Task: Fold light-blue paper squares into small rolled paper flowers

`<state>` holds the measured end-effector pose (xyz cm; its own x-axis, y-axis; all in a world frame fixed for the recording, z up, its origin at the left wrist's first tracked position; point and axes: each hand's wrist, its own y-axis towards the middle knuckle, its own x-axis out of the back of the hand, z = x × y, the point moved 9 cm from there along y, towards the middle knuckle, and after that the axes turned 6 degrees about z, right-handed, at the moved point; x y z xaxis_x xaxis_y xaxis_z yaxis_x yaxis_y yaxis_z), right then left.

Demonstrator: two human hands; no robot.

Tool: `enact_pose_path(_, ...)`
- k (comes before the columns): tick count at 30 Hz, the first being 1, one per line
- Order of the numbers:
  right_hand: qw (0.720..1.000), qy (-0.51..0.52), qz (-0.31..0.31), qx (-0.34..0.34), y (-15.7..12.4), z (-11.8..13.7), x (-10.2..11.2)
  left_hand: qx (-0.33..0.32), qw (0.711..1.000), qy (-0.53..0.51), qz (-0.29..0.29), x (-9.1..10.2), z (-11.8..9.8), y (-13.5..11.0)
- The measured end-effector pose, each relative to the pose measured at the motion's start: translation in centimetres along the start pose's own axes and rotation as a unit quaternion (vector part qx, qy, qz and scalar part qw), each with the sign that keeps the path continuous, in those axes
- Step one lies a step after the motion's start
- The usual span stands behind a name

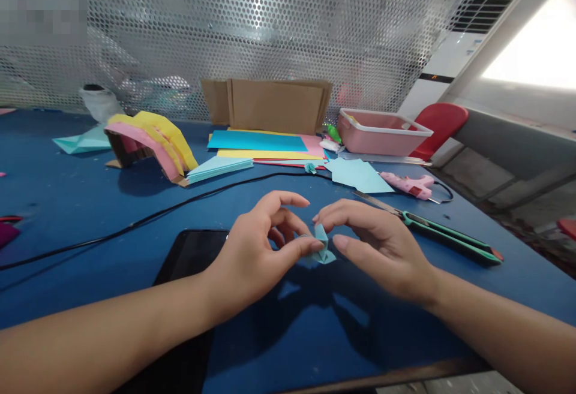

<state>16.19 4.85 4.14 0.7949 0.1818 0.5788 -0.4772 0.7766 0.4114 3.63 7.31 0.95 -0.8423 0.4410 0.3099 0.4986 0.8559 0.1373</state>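
A small folded piece of light-blue paper is pinched between the thumb and fingers of my left hand, just above the blue table. My right hand curves in from the other side, its index fingertip close to the paper's upper flap and its thumb held apart from the fingers. Whether that fingertip touches the paper I cannot tell. Beyond my right hand lies a utility knife with a green and black handle, its blade out. Under my left forearm is a black tablet-like slab, partly hidden.
Light-blue sheets, a pink glue gun and a pink basket stand back right. Coloured paper lies before brown cardboard. A yellow-and-pink cardboard arch is left. A black cable crosses the blue table.
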Motion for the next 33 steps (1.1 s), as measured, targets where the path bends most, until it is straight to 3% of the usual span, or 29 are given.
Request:
enact_pose_path(4, 1.0, 0.006, 0.005, -0.004, 0.1, -0.4, -0.2, 0.005, 1.0, 0.013, 0.004, 0.0, 0.2, -0.1)
enact_pose_path(10, 1.0, -0.025, 0.004, 0.002, 0.5, -0.1, -0.4, -0.024, 0.998, 0.037, -0.051, 1.0, -0.3, 0.0)
enact_pose_path(15, 0.999, -0.046, -0.001, 0.005, 0.3, 0.0, -0.5, -0.007, 0.999, -0.033, -0.032, 0.7, 0.3, 0.1)
enact_pose_path(21, 0.999, -0.015, 0.025, -0.022, 0.3, -0.8, -0.8, -0.028, 0.999, -0.022, -0.035, 0.6, -0.2, -0.1)
enact_pose_path(27, 0.997, 0.011, 0.075, 0.014, 0.6, -0.7, -1.1, -0.033, 0.995, -0.093, -0.02, 0.2, -0.2, -0.2)
enact_pose_path(33, 0.995, -0.049, 0.036, 0.078, 0.4, 0.2, -0.8, -0.039, 0.996, -0.077, -0.034, 0.5, 0.0, -0.2)
